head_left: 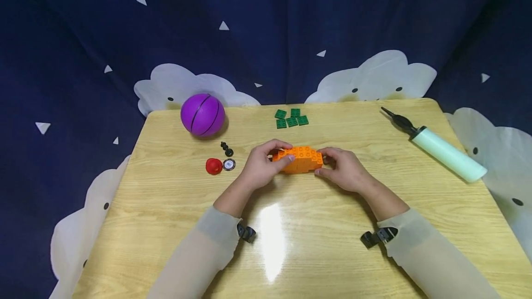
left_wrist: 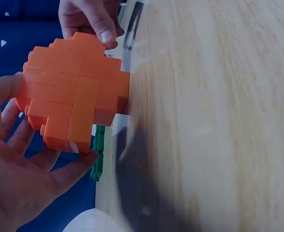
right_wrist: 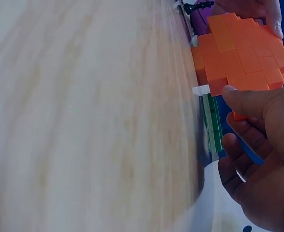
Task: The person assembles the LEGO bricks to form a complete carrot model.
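Note:
An orange build of stacked toy bricks (head_left: 302, 164) stands upright near the middle of the table, its stepped outline rounding off at both ends. My left hand (head_left: 261, 166) grips its left end, thumb on the near face and fingers over the top and behind. At the other end my right hand (head_left: 347, 169) pinches the build between thumb and fingers. In the left wrist view, the flat face of the orange build (left_wrist: 71, 92) shows bricks in staggered rows. From the right wrist, the right thumb (right_wrist: 246, 101) lies against a lower brick; the fingertips behind are partly hidden.
Several green bricks (head_left: 292, 119) lie behind the orange build. To the left are a purple ball (head_left: 202, 115), a black chess piece (head_left: 226, 149), a small red cap (head_left: 214, 166) and a poker chip (head_left: 229, 164). A pale green hand pump (head_left: 449, 152) lies at right.

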`<state>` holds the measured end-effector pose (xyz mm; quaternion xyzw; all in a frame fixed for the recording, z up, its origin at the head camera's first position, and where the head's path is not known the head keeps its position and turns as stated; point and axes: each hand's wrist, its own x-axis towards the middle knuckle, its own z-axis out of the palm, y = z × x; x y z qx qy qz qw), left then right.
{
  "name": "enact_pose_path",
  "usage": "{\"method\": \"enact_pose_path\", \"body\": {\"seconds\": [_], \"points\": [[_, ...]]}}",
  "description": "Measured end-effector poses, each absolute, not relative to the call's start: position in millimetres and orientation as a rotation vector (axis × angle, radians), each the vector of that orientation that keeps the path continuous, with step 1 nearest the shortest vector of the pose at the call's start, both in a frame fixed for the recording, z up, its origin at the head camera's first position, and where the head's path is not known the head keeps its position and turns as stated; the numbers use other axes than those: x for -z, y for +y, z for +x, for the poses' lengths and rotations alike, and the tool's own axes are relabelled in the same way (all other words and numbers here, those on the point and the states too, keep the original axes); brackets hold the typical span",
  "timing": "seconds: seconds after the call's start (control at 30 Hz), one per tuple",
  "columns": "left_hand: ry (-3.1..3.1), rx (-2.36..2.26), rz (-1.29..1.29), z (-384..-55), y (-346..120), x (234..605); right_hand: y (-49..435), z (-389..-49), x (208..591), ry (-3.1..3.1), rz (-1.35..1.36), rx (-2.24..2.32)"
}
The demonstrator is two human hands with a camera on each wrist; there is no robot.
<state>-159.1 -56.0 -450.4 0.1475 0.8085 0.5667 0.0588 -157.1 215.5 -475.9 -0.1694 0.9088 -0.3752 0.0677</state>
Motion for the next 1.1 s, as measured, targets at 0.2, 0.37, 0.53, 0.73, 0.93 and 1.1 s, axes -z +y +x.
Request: {"method": "enact_pose_path", "body": {"seconds": [0.2,0.37,0.53,0.73,0.93,1.1], "points": [[2.438,-1.714,0.439,-161,-55,451,217,-157,475,2.734,-0.499,1.133],[2.406,-1.727,0.413,-161,-57,455,217,-157,476,2.721,-0.479,1.142],[2.375,-1.743,0.422,-162,-60,456,216,-157,475,2.704,-0.458,1.145],[2.384,-1.698,0.47,-166,-63,455,216,-156,474,2.712,-0.445,1.133],[2.339,-1.703,0.514,-170,-67,455,215,-156,473,2.707,-0.434,1.126],[2.303,-1.737,0.512,-175,-69,454,215,-157,473,2.711,-0.432,1.119]]}}
